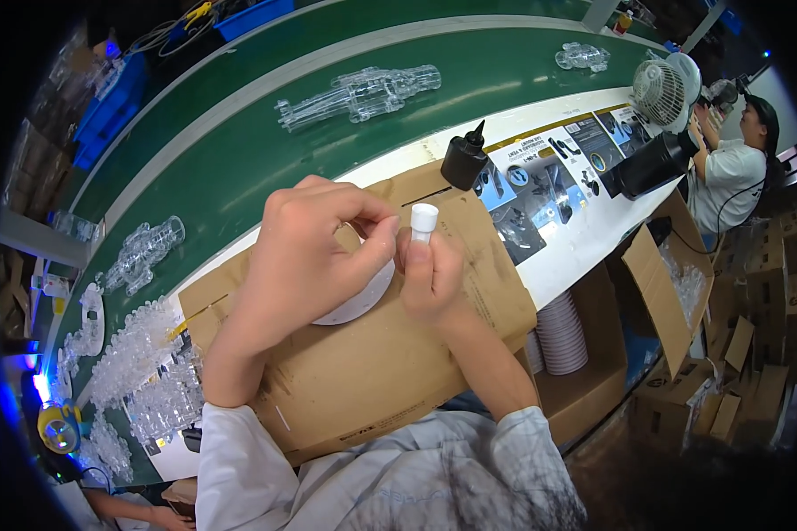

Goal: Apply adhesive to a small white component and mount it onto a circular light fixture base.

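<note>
In my right hand (434, 276) a small white cylindrical piece with a wider, cap-like top (424, 218) is held upright between thumb and fingers. Just left of it, my left hand (314, 252) is closed in a pinch, thumb against forefinger; whatever the fingertips hold is too small or hidden to make out. Below the left hand, partly covered by it, a round white disc (360, 305) with small holes lies on brown cardboard (390, 367). A black squeeze bottle with a pointed nozzle (464, 161) stands beyond my right hand.
Clear plastic parts (363, 96) rest on the green conveyor (239, 173), and many more (155, 363) are heaped at left. On the right are printed sheets (540, 190), a black cylindrical object (651, 168), a fan (660, 91), stacked white discs (560, 334) in a carton and a co-worker (731, 173).
</note>
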Tool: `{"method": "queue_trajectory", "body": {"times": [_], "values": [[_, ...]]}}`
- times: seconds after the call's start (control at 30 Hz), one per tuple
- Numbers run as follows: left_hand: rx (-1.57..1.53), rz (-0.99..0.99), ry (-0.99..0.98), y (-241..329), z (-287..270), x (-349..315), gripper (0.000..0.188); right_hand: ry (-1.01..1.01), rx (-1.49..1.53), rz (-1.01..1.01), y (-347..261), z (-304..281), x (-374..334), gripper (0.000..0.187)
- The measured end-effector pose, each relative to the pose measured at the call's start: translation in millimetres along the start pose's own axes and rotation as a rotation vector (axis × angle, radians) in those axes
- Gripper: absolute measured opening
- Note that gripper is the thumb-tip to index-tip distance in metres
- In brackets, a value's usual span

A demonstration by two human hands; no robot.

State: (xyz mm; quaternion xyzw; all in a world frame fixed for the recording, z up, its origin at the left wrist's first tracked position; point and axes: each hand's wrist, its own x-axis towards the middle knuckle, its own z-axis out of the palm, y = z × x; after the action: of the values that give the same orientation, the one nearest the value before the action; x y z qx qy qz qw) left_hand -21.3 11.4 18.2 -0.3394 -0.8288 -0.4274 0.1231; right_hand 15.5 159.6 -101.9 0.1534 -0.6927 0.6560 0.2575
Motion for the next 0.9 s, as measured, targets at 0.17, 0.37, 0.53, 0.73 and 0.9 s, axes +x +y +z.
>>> {"method": "queue_trajectory", "body": {"times": [0.17, 0.37, 0.53, 0.73, 0.9], "values": [[-0.019, 0.012, -0.026, 0, 2, 2, 0.005, -0.02, -0.049, -0.07, -1, -2, 3, 0.021], [-0.003, 0.032, -0.028, 1, 1, 1, 0.004, -0.035, -0.14, -0.15, -3, -3, 6, 0.017], [0.039, 0.033, -0.023, 4, -1, 0, 0.006, -0.011, -0.179, -0.206, 3, 0, 7, 0.025], [0.131, 0.099, 0.0, 4, 1, -3, 0.006, -0.081, -0.292, -0.211, 11, -2, 4, 0.026], [0.274, 0.207, 0.037, 3, 11, -6, 0.009, -0.068, -0.414, -0.32, 15, -1, 7, 0.021]]}}
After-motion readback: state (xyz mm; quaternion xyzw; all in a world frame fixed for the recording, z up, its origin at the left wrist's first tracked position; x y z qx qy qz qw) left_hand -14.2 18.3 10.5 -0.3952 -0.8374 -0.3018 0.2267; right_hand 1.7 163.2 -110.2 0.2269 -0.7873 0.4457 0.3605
